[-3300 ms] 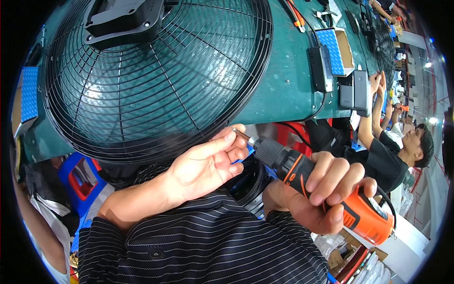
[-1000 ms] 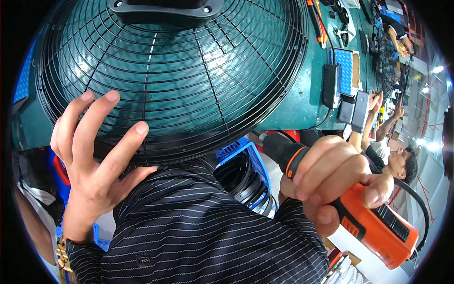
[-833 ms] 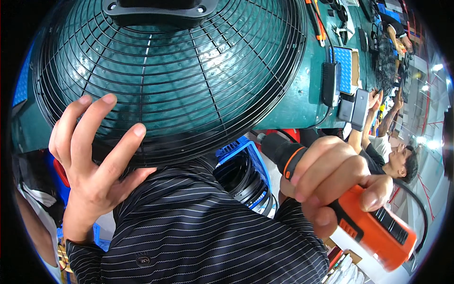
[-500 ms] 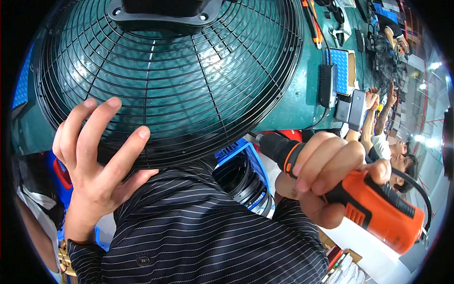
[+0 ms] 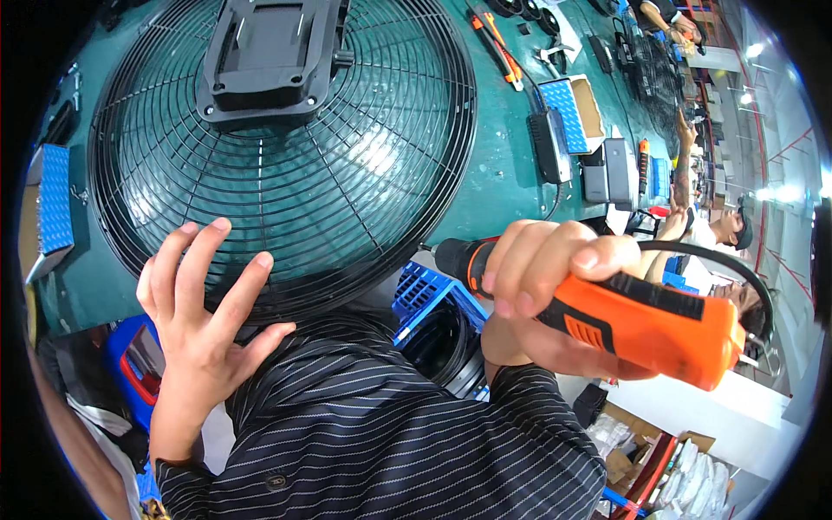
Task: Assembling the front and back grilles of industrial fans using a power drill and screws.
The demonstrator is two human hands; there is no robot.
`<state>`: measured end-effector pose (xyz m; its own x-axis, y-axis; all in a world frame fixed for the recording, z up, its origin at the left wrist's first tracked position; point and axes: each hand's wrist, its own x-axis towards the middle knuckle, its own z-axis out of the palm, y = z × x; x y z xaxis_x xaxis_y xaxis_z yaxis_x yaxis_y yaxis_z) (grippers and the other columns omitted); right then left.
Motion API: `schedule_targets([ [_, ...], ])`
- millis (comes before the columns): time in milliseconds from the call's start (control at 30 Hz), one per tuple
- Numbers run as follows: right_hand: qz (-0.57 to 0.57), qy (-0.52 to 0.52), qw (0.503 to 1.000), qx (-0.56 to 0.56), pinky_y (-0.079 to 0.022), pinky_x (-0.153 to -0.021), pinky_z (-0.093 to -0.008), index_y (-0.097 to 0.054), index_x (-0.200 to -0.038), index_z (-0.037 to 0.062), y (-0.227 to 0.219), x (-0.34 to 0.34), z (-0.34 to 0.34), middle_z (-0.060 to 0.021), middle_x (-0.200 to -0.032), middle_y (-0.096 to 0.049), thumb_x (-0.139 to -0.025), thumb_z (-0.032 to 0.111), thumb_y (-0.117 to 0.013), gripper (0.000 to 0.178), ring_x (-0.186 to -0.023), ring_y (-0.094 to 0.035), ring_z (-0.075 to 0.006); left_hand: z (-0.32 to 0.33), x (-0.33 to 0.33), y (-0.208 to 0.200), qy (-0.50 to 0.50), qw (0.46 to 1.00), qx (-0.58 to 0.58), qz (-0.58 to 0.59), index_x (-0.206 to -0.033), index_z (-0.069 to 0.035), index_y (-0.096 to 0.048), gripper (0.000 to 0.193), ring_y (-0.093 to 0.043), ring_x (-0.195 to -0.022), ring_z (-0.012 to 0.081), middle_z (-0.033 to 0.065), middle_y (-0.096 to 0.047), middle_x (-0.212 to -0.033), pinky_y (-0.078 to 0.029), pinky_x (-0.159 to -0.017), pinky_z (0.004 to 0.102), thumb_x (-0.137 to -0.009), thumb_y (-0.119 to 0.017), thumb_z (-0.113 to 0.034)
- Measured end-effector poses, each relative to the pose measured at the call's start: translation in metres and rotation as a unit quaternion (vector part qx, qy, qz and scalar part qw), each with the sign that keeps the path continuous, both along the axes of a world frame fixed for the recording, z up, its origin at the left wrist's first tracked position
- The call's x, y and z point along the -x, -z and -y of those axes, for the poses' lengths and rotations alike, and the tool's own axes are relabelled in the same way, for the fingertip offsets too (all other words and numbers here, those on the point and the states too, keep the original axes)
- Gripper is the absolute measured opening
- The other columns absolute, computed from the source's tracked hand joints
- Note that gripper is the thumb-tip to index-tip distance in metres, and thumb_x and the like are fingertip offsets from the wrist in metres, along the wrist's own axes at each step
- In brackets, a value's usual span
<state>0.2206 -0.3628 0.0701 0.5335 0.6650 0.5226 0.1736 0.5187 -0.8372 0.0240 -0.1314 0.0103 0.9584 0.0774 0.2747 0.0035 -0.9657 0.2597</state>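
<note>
A round black wire fan guard (image 5: 381,186) lies on the green table, with a black motor housing (image 5: 269,52) at its centre. My left hand (image 5: 204,321) is at its near left rim, fingers spread over the wires and thumb below the edge. In my right hand (image 5: 555,277) is an orange and black electric screwdriver (image 5: 667,325), gripped around its body, with a cable at its back end. Its bit points left, close to the guard's near right rim; I cannot tell whether it touches.
Below the table edge is a blue plastic crate (image 5: 425,295) with black rings inside. A black power adapter (image 5: 548,143) and blue boxes (image 5: 559,100) lie to the right, beyond them an orange-handled tool (image 5: 503,52). Another blue box (image 5: 54,204) stands left. Co-workers sit at far right.
The guard appears farther up and smaller in view, with more of the motor housing showing. My right hand and the screwdriver have shifted left and up, bit closer to the rim. My left hand remains spread.
</note>
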Motion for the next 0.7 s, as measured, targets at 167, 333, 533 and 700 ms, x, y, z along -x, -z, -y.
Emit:
schedule_targets([
  [167,-0.039,0.045,0.998,-0.003,-0.046,-0.054,-0.0375,-0.054,-0.113,-0.0011,0.001,0.002,-0.002,-0.0144,-0.071,-0.058,-0.098,0.036,-0.054,0.04,-0.059,-0.057,-0.0255,0.0,-0.001,-0.004,-0.001,1.0,0.013,-0.001,-0.121,-0.014,-0.066,0.067,-0.041,-0.133,0.0376,0.0166,-0.049,-0.142,-0.027,-0.108,0.0482,-0.065,-0.082,-0.047],
  [333,-0.034,0.043,0.998,-0.022,-0.046,-0.053,-0.0369,-0.053,-0.115,-0.0007,0.0,0.006,-0.001,-0.0126,-0.071,-0.058,-0.093,0.051,-0.049,0.056,-0.058,-0.057,-0.0236,0.001,0.0,-0.007,-0.004,1.0,0.016,-0.015,-0.121,-0.014,-0.065,0.068,-0.041,-0.133,0.0383,0.0166,-0.048,-0.143,-0.027,-0.108,0.0488,-0.064,-0.082,-0.046],
  [533,-0.023,0.043,0.998,-0.044,-0.046,-0.052,-0.0363,-0.053,-0.117,-0.0002,0.0,0.004,0.001,-0.0104,-0.072,-0.058,-0.087,0.07,-0.044,0.077,-0.056,-0.056,-0.0214,0.001,-0.001,-0.008,0.003,1.0,0.001,-0.012,-0.123,-0.014,-0.064,0.072,-0.041,-0.132,0.0387,0.0162,-0.048,-0.143,-0.029,-0.107,0.0507,-0.061,-0.084,-0.043],
  [700,-0.023,0.061,0.995,-0.076,-0.046,-0.051,-0.0357,-0.053,-0.119,0.0002,0.009,0.0,0.014,-0.0085,-0.073,-0.058,-0.082,0.085,-0.039,0.094,-0.055,-0.055,-0.0195,0.001,-0.009,-0.024,0.024,0.999,-0.032,-0.033,-0.125,-0.011,-0.061,0.08,-0.044,-0.13,0.0388,0.0166,-0.049,-0.142,-0.033,-0.104,0.0519,-0.055,-0.086,-0.042],
])
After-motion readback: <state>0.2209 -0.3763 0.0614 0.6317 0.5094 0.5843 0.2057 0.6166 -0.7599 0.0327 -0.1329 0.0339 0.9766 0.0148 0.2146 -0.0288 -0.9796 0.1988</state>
